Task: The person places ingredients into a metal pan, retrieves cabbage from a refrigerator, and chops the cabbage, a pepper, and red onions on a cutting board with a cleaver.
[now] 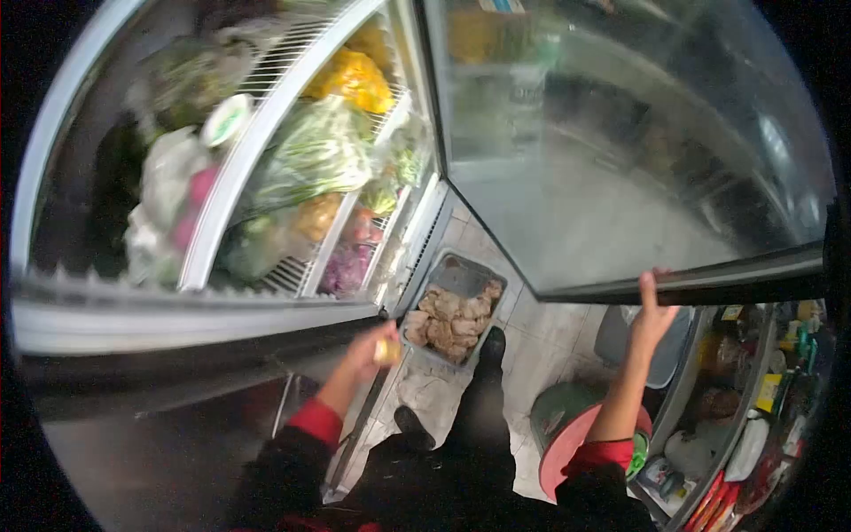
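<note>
My right hand (pixel 653 315) grips the edge of an open glass door (pixel 620 177), its fingers wrapped round the dark frame. Closed round a small yellowish object (pixel 385 352), my left hand (pixel 362 355) is blurred and near the lower edge of the fridge. Inside the fridge, wire shelves (pixel 288 55) bear bagged green vegetables (pixel 324 151), a yellow bag (pixel 356 80) and purple produce (pixel 346 268). Below, a grey tub (pixel 456 262) of brownish meat-like pieces (pixel 452 319) stands on the floor.
My dark shoe (pixel 494 346) is beside the tub on the tiled floor (pixel 541 332). A pink basin (pixel 567 443) and a green container (pixel 560 410) stand near my right arm. Shelves with packaged goods (pixel 769 390) line the right side.
</note>
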A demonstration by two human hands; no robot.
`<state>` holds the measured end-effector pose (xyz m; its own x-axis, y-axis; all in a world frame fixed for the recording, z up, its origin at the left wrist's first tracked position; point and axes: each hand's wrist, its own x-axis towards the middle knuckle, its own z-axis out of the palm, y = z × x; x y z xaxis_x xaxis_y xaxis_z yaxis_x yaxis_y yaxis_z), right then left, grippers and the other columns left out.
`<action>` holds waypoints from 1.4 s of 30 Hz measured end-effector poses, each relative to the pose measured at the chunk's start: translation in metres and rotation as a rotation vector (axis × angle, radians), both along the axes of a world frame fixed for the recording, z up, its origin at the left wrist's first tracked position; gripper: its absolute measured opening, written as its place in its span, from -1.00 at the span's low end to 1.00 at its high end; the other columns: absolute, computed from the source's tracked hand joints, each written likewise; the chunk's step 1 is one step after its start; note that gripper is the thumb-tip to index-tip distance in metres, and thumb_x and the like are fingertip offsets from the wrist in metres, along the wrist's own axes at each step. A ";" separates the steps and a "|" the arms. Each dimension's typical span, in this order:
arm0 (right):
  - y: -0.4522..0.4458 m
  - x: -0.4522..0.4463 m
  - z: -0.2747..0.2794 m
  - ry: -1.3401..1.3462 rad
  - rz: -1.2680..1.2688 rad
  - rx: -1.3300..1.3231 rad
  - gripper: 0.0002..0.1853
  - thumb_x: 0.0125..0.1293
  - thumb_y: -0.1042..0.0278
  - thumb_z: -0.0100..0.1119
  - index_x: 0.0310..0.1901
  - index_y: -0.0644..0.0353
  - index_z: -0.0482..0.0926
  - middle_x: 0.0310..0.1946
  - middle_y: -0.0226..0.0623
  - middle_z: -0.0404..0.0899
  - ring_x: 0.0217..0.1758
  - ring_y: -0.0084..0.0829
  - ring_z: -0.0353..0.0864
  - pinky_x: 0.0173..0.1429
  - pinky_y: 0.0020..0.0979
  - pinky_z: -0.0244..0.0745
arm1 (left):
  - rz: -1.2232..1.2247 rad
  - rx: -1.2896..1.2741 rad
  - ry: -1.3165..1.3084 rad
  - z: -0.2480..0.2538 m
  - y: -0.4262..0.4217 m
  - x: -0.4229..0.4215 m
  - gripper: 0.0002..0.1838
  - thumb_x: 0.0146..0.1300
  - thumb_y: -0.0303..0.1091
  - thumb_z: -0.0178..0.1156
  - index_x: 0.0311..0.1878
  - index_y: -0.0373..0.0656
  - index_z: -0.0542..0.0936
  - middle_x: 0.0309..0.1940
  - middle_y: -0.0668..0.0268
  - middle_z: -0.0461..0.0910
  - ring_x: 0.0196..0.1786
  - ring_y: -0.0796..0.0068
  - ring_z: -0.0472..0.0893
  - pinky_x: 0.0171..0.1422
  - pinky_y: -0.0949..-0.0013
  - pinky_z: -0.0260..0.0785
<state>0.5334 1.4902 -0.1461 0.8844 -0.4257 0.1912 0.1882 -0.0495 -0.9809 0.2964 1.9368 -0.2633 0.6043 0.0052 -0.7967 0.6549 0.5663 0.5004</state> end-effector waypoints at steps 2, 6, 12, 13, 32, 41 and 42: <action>-0.025 0.044 -0.007 0.019 -0.046 -0.069 -0.64 0.25 0.41 0.43 0.02 0.31 0.55 -0.04 -0.27 0.57 0.05 -0.42 0.50 0.27 -0.35 0.34 | 0.136 0.123 -0.031 0.001 0.002 0.099 -0.78 0.38 -0.07 0.24 -0.17 0.01 0.57 -0.36 0.42 0.58 -0.34 0.48 0.63 -0.30 0.30 0.56; -0.061 0.103 -0.008 0.031 0.045 -0.130 -0.66 0.32 0.33 0.35 0.03 0.34 0.55 -0.02 -0.26 0.57 0.06 -0.42 0.50 0.30 -0.38 0.29 | 0.264 0.259 -0.238 -0.015 0.026 0.287 -0.80 0.39 -0.15 0.22 -0.01 0.06 0.54 -0.23 0.49 0.56 -0.23 0.51 0.59 -0.23 0.30 0.52; -0.128 0.149 -0.046 0.082 0.104 -0.073 -0.30 0.33 0.24 0.36 0.38 0.42 0.31 0.30 -0.12 0.46 0.36 -0.29 0.45 0.51 -0.21 0.18 | 0.621 0.369 -0.187 -0.039 0.107 0.478 -0.62 0.33 0.15 0.23 -0.07 0.06 0.48 -0.27 0.34 0.50 -0.29 0.36 0.50 -0.33 0.29 0.44; -0.129 0.152 -0.040 0.101 0.135 -0.098 -0.28 0.33 0.23 0.36 0.39 0.42 0.29 0.33 -0.10 0.43 0.38 -0.26 0.43 0.52 -0.18 0.16 | 0.687 0.460 -0.078 -0.028 0.107 0.499 -0.57 0.31 0.22 0.21 0.03 0.17 0.46 -0.09 0.37 0.45 -0.09 0.36 0.45 -0.28 0.29 0.43; -0.109 0.106 -0.153 0.687 0.429 -0.138 -0.31 0.37 0.30 0.25 0.48 0.13 0.20 0.14 -0.28 0.54 0.20 -0.35 0.51 0.24 -0.25 0.44 | 0.332 -0.134 -0.059 -0.049 -0.021 0.331 -0.56 0.34 0.02 0.29 0.04 -0.11 0.50 -0.25 0.28 0.64 -0.30 0.39 0.66 -0.32 0.40 0.50; 0.154 0.108 -0.067 0.948 1.403 0.318 -0.38 0.25 0.38 0.36 0.30 0.31 0.35 0.10 -0.14 0.56 0.10 -0.30 0.60 0.26 -0.24 0.49 | -0.083 0.685 -0.252 0.082 -0.149 0.211 -0.43 0.18 -0.11 0.47 0.22 -0.10 0.56 0.01 0.31 0.65 -0.02 0.53 0.62 0.12 0.37 0.45; 0.159 0.107 -0.058 0.940 1.425 0.316 -0.38 0.25 0.38 0.36 0.30 0.31 0.35 0.10 -0.14 0.56 0.10 -0.30 0.60 0.26 -0.24 0.49 | -0.056 0.646 -0.238 0.086 -0.143 0.204 -0.47 0.20 -0.11 0.45 0.18 -0.10 0.58 -0.04 0.33 0.65 -0.04 0.55 0.60 0.10 0.37 0.43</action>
